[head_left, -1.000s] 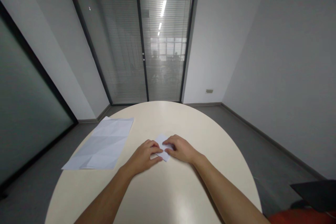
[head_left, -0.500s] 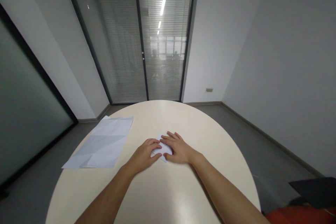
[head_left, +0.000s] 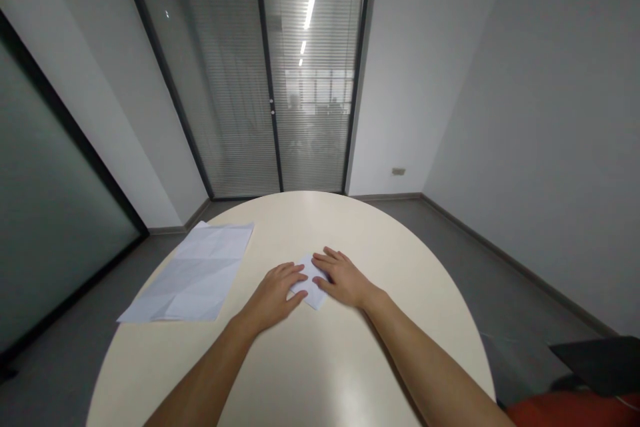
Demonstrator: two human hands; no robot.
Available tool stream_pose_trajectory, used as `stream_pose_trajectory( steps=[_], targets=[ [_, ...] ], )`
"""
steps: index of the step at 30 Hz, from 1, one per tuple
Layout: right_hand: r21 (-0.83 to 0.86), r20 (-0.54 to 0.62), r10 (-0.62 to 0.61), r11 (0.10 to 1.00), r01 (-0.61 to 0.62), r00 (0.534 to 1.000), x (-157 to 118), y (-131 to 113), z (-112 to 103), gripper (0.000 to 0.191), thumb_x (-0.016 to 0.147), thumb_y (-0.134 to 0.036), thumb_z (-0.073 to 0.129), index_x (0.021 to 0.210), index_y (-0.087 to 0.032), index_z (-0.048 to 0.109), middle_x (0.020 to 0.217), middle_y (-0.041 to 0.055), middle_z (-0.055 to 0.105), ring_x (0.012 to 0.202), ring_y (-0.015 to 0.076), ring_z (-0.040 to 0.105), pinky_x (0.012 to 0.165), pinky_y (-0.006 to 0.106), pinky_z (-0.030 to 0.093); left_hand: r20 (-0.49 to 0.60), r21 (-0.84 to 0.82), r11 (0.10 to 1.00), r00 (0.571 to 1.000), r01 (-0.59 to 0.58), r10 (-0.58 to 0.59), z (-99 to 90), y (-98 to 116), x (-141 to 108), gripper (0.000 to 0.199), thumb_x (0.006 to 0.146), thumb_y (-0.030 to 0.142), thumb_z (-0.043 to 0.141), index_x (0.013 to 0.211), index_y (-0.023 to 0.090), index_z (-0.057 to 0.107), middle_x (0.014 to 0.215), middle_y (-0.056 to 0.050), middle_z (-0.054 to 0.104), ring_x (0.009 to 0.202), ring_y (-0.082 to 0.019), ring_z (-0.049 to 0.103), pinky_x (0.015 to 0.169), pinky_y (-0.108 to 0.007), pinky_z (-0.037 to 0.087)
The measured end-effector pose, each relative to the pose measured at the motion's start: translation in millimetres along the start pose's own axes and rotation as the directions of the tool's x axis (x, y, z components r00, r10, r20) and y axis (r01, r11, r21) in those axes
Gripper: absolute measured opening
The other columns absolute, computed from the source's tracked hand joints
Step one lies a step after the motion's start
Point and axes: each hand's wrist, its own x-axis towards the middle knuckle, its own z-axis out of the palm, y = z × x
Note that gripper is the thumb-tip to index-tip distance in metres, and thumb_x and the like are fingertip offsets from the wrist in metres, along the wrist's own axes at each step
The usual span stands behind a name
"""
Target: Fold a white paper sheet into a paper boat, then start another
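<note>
Sm. white paper (head_left: 313, 295), apparently folded, lies flat about mid-table (head_left: 290, 373), 1 corner twd 6 o'clock. L hand (head_left: 275, 297) is at its 9 o'clock, R hand (head_left: 347, 280) at its 3 o'clock, fingertips of both on or right at its edges. Neither clenched: fingers loosely spread, palms down, no pinch visible; exact contact under R fingers, can't tell. Step in hand, prob.: steadying/flattening the paper, maybe pressing a crease. Next move, I'd judge, calls for 1 hand pinning it lightly while the other works an edge, corners aligned. Lg. creased sheet (head_left: 200, 273) lies apart, btwn 9 & 10 o'clock of L hand.
</note>
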Motion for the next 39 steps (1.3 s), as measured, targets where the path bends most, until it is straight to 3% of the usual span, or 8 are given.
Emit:
stream_pose_trajectory(
  steps=[7, 11, 15, 19, 23, 28, 32, 39],
  targets=[
    [-0.004, 0.038, 0.022, 1.000, -0.022, 0.999, -1, -1, 0, 0.081, 0.089, -0.066, 0.058, 0.153, -0.020, 0.044, 0.159, 0.0154, 0.041, 0.150, 0.0393, 0.027, 0.120, 0.062, 0.020, -0.007, -0.012, 1.000, 1.000, 0.008, -0.008, -0.4, 1, 1, 0.028, 0.092, 0.028, 0.065, 0.119, 0.024, 0.069, 0.138, -0.007, 0.064, 0.128, -0.028, 0.056, 0.112, -0.051, 0.043],
    [-0.029, -0.014, 0.034, 0.999, -0.035, 0.999, 0, 1, 0, 0.061, 0.096, -0.056, 0.054, 0.147, -0.023, 0.052, 0.155, 0.0136, 0.046, 0.148, 0.0370, 0.032, 0.118, 0.060, 0.024, -0.034, -0.026, 1.000, 0.999, 0.002, -0.003, -2.6, 1, 2, 0.028, 0.091, 0.028, 0.066, 0.118, 0.025, 0.070, 0.134, -0.006, 0.067, 0.120, -0.027, 0.058, 0.105, -0.048, 0.048],
    [-0.062, -0.132, 0.010, 0.998, -0.019, 0.991, 4, 4, -3, 0.038, 0.097, -0.037, 0.056, 0.130, -0.022, 0.066, 0.141, 0.0118, 0.060, 0.135, 0.0305, 0.048, 0.115, 0.051, 0.032, -0.036, -0.015, 1.000, 0.999, 0.004, -0.004, -3.3, -1, 3, 0.029, 0.090, 0.027, 0.068, 0.119, 0.025, 0.070, 0.133, -0.006, 0.068, 0.116, -0.027, 0.059, 0.104, -0.047, 0.049],
    [-0.072, -0.193, 0.080, 0.993, -0.095, 0.978, 7, 4, -4, 0.029, 0.094, -0.026, 0.058, 0.118, -0.019, 0.072, 0.119, 0.0116, 0.069, 0.113, 0.0255, 0.059, 0.103, 0.041, 0.043, -0.043, -0.019, 0.999, 0.999, 0.027, -0.027, -2.0, -3, 3, 0.031, 0.090, 0.026, 0.068, 0.121, 0.025, 0.070, 0.130, -0.006, 0.069, 0.116, -0.026, 0.059, 0.102, -0.046, 0.050],
    [-0.077, -0.195, 0.119, 0.988, -0.136, 0.974, 8, 2, -6, 0.025, 0.095, -0.021, 0.054, 0.110, -0.019, 0.074, 0.105, 0.0101, 0.071, 0.102, 0.0233, 0.061, 0.093, 0.036, 0.045, -0.054, -0.007, 0.999, 0.997, 0.046, -0.046, -2.3, -4, 3, 0.031, 0.090, 0.025, 0.067, 0.120, 0.026, 0.071, 0.127, -0.006, 0.071, 0.115, -0.026, 0.061, 0.101, -0.046, 0.049],
    [-0.033, -0.139, -0.012, 0.999, 0.007, 0.990, 8, -5, -6, 0.022, 0.092, -0.027, 0.063, 0.110, -0.020, 0.074, 0.094, 0.0068, 0.070, 0.090, 0.0212, 0.062, 0.086, 0.034, 0.045, -0.089, 0.040, 0.995, 0.992, 0.096, -0.092, -4.3, -5, 4, 0.029, 0.090, 0.027, 0.067, 0.118, 0.025, 0.071, 0.124, -0.006, 0.072, 0.113, -0.027, 0.063, 0.100, -0.047, 0.049],
    [0.032, -0.094, -0.153, 0.987, 0.157, 0.984, 6, -11, -5, 0.030, 0.088, -0.037, 0.071, 0.114, -0.021, 0.072, 0.103, 0.0075, 0.070, 0.098, 0.0226, 0.061, 0.090, 0.034, 0.045, -0.093, 0.039, 0.992, 0.989, 0.117, -0.113, -4.8, -6, 5, 0.028, 0.093, 0.023, 0.062, 0.119, 0.025, 0.070, 0.122, -0.005, 0.073, 0.112, -0.026, 0.063, 0.099, -0.045, 0.050],
    [0.067, -0.064, -0.141, 0.987, 0.146, 0.988, 4, -14, -6, 0.055, 0.080, -0.042, 0.077, 0.128, -0.019, 0.065, 0.110, 0.0100, 0.069, 0.104, 0.0261, 0.060, 0.095, 0.038, 0.046, -0.103, 0.059, 0.984, 0.982, 0.168, -0.161, -5.8, -6, 3, 0.026, 0.091, 0.018, 0.061, 0.115, 0.025, 0.071, 0.115, -0.004, 0.074, 0.107, -0.025, 0.064, 0.097, -0.042, 0.051]
  ],
)
